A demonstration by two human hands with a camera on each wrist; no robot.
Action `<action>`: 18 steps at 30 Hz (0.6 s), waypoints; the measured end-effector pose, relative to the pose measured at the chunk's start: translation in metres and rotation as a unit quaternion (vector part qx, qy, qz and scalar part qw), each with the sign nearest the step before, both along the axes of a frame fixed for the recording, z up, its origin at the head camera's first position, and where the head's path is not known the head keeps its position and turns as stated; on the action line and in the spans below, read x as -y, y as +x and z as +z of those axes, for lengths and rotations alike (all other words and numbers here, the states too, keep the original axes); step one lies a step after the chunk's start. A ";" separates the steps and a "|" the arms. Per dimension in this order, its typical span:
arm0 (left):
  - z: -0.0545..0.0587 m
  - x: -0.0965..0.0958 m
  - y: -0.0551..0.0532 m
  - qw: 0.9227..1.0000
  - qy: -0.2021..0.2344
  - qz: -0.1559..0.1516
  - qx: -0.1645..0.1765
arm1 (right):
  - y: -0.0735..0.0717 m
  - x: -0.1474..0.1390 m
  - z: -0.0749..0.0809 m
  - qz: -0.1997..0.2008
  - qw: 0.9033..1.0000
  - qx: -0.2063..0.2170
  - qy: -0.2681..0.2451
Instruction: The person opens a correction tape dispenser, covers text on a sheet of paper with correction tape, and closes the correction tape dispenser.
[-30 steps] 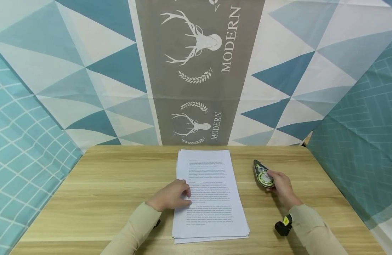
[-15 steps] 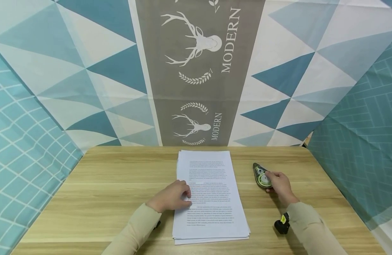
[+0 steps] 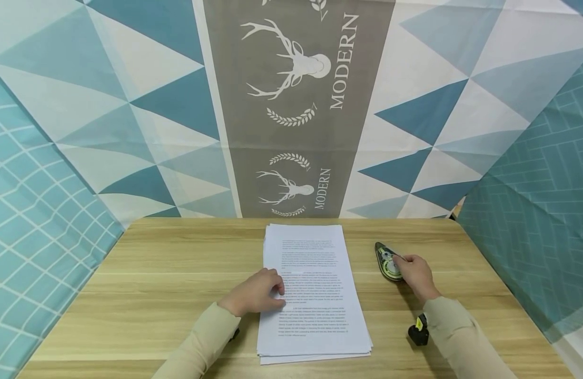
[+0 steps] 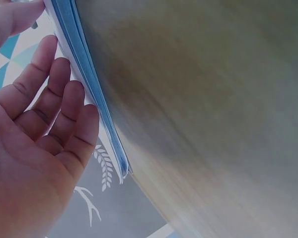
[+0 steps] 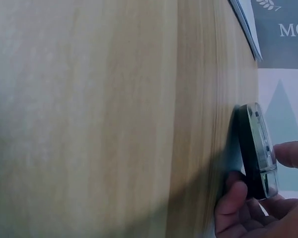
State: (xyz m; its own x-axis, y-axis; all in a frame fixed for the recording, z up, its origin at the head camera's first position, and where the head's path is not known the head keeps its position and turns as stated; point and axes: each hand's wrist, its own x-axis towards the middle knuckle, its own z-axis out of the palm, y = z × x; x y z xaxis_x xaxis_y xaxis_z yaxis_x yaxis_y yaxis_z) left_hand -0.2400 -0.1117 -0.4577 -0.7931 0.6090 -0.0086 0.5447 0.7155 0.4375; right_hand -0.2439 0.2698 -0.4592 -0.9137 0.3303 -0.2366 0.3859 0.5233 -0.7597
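Note:
A stack of printed paper (image 3: 315,295) lies on the wooden table in front of me. My left hand (image 3: 255,292) rests at the stack's left edge with loosely bent fingers. In the left wrist view, the fingertips touch the side of the stack (image 4: 97,99). To the right of the paper, my right hand (image 3: 416,276) holds a correction tape (image 3: 388,263) by its wide rear end, the narrow tip facing away. The right wrist view has the correction tape (image 5: 258,148) between thumb and fingers, close to the tabletop; I cannot tell whether it touches the wood.
The wooden table (image 3: 177,273) runs back to a patterned cloth backdrop (image 3: 291,105). Tiled-pattern cloths hang at the left (image 3: 35,173) and right (image 3: 537,184). A black wrist camera (image 3: 418,332) sits under the right wrist.
My right hand has shifted slightly left with the correction tape, and its tip now sits a little closer to me. My left hand and the paper stay in place.

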 end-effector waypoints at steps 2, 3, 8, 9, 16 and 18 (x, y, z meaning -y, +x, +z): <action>0.000 0.000 0.000 1.000 0.000 -0.001 -0.001 | 0.000 -0.001 0.000 0.004 1.000 0.007 0.011; -0.001 0.000 0.000 1.000 0.000 -0.001 -0.003 | 0.000 -0.002 -0.001 0.006 1.000 0.011 0.013; -0.001 0.000 -0.001 1.000 0.002 -0.001 -0.003 | 0.001 -0.006 -0.002 0.008 1.000 0.018 0.021; -0.001 0.000 -0.001 1.000 0.003 -0.001 -0.002 | 0.001 -0.007 -0.002 0.009 1.000 0.018 0.022; 0.001 0.000 0.000 1.000 0.008 -0.001 -0.001 | 0.002 -0.007 -0.001 0.015 0.999 0.022 0.033; 0.001 0.000 0.000 1.000 0.008 -0.001 -0.002 | 0.002 -0.007 0.000 0.017 0.999 0.021 0.033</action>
